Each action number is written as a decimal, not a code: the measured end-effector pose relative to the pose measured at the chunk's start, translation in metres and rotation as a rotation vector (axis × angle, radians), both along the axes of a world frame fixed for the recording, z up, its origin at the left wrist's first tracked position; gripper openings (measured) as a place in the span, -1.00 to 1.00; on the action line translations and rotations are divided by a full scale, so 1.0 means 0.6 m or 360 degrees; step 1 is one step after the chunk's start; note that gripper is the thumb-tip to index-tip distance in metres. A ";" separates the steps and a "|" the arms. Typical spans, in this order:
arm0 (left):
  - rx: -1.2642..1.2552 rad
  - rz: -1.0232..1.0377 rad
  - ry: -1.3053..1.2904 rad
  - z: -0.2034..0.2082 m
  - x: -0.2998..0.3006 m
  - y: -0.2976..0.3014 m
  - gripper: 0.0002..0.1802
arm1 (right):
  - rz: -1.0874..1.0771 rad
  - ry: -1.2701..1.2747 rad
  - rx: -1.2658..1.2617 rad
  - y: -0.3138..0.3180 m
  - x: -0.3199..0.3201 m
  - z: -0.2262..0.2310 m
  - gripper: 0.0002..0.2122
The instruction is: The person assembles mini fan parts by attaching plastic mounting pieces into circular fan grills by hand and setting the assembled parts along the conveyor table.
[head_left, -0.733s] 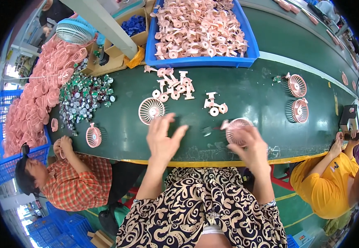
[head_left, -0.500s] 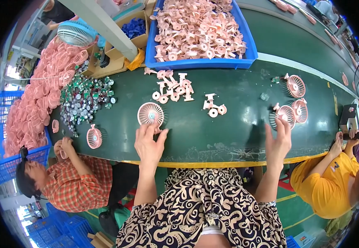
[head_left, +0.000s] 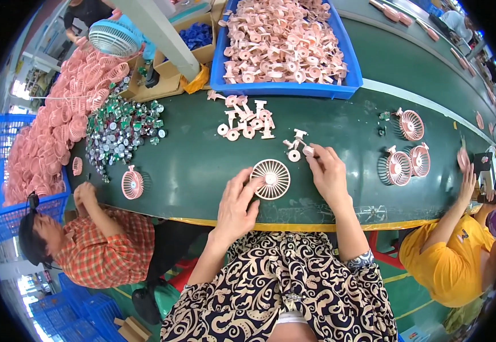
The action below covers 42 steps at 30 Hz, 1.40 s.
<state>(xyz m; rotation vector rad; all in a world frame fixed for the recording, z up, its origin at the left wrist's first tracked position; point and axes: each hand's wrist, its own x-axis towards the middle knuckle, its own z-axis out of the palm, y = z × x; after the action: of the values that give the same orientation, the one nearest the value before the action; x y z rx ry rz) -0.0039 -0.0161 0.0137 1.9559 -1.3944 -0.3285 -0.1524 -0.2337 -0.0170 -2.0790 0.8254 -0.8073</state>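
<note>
My left hand [head_left: 239, 204] grips the left edge of a round pink fan guard [head_left: 281, 180], its index finger lying over the spokes. The guard is at the table's middle with its ribbed face up. To its right, my right hand [head_left: 330, 175] is closed, thumb and fingertips pinching a small pink plastic bracket [head_left: 309, 150]. Touching or very close to that piece is a little group of similar brackets [head_left: 294, 155]. Farther off lies a larger cluster of loose pink brackets [head_left: 248, 121].
A blue tray [head_left: 286, 89] heaped with pink brackets stands at the back. Small green-and-silver parts [head_left: 119, 128] are piled left, beside a heap of pink guards [head_left: 65, 122]. Several assembled guards [head_left: 399, 167] lie right. Co-workers sit at both sides; a post [head_left: 162, 40] rises back left.
My left hand has moved right, bringing the fan guard along. My right hand has left the guards at the right and come left to the small brackets, where it now pinches one.
</note>
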 end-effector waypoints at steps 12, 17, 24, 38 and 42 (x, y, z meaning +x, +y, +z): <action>0.0006 0.0455 -0.0178 -0.024 0.023 -0.003 -0.76 | -0.0361 0.0168 0.0028 -0.005 -0.135 -0.019 -0.83; 0.0035 0.0478 -0.0230 -0.018 0.024 -0.007 -0.81 | -0.0477 0.0156 -0.0124 -0.001 -0.104 0.013 -0.85; 0.0048 0.0518 -0.0349 -0.015 0.022 -0.011 -0.85 | -0.0469 0.0299 -0.0254 -0.005 -0.044 0.007 -0.71; -0.0077 0.0438 0.0191 -0.017 0.021 -0.013 -0.90 | -0.0364 0.0411 -0.0427 -0.003 -0.076 0.014 -0.77; -0.0053 0.0420 0.0260 -0.012 0.019 -0.013 -0.89 | -0.0414 0.0544 -0.0343 -0.014 -0.107 0.020 -0.76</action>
<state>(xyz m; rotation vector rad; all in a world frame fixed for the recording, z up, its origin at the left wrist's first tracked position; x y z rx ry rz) 0.0072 -0.0241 0.0066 2.0077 -1.0184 -0.3307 -0.2168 -0.2418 -0.0048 -2.3722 1.2621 -0.7095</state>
